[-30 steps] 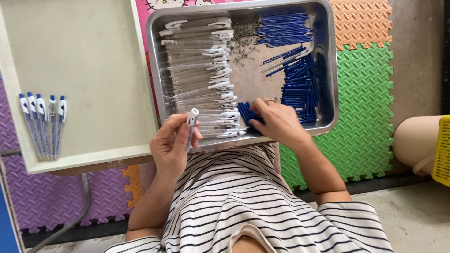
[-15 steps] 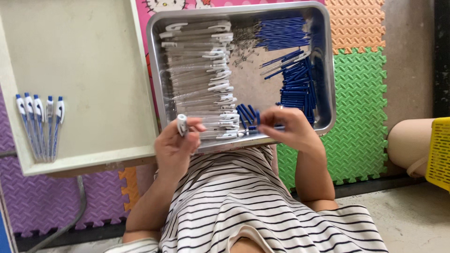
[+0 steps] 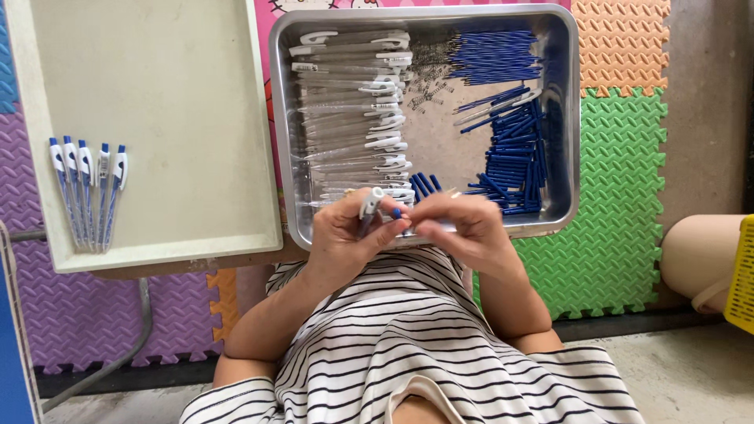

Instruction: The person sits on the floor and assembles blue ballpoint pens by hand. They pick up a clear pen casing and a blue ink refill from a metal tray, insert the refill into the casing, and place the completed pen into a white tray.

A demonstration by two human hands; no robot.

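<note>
holding a pen barrel (image 3: pixel 369 210), both hands meet.

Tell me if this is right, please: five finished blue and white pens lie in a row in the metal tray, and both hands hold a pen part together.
Not quite. The head view shows the five finished pens in the beige tray, not the metal tray. The left hand and right hand do hold a pen part together.

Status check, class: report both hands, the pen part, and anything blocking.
Left hand shut on pen barrel. Right hand pinching small blue piece at the barrel. Both over metal tray front edge; nothing blocking.
</note>
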